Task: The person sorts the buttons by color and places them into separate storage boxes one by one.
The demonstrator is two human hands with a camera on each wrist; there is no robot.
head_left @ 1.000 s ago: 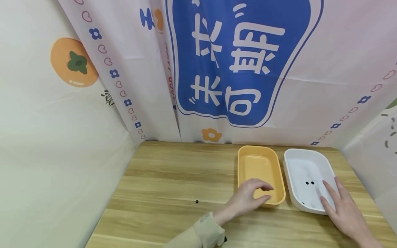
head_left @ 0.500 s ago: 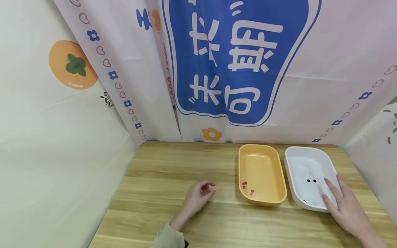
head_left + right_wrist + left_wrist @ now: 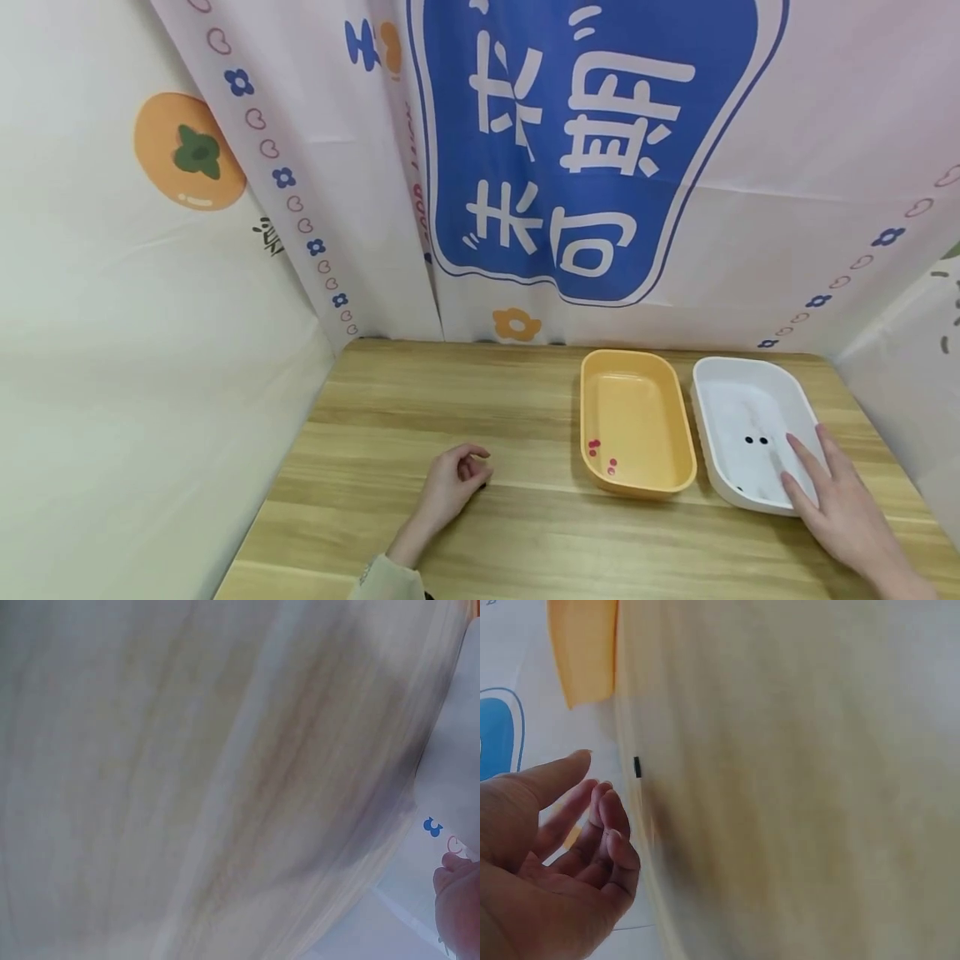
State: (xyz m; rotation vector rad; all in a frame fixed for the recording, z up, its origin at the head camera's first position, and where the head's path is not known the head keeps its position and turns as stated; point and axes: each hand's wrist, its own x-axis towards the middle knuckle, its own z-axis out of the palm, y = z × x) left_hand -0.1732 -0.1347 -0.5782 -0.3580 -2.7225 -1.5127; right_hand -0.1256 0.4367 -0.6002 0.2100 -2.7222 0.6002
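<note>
My left hand [image 3: 450,487] hovers low over the wooden table, fingers loosely bent and nothing between them. Right by its fingertips, a small black bead-like piece [image 3: 637,767] lies on the tabletop; in the head view the hand partly covers it. In the left wrist view the thumb and fingers stand apart, short of that piece. My right hand [image 3: 843,508] rests with relaxed fingers on the near right rim of a white tray [image 3: 738,492]. Inside that tray are a few small black pieces [image 3: 763,441]. Only a bit of this hand shows in the right wrist view.
Left of the white tray stands a yellow tray [image 3: 637,490] with several small red pieces [image 3: 612,462] in its near left corner. A printed cloth [image 3: 360,208] hangs along the table's back edge, with pale cloth at both sides. Wooden tabletop [image 3: 420,392] extends left of the trays.
My left hand has moved left from over the yellow tray to the black piece on the table, uncovering the red pieces. My right hand has stayed on the white tray.
</note>
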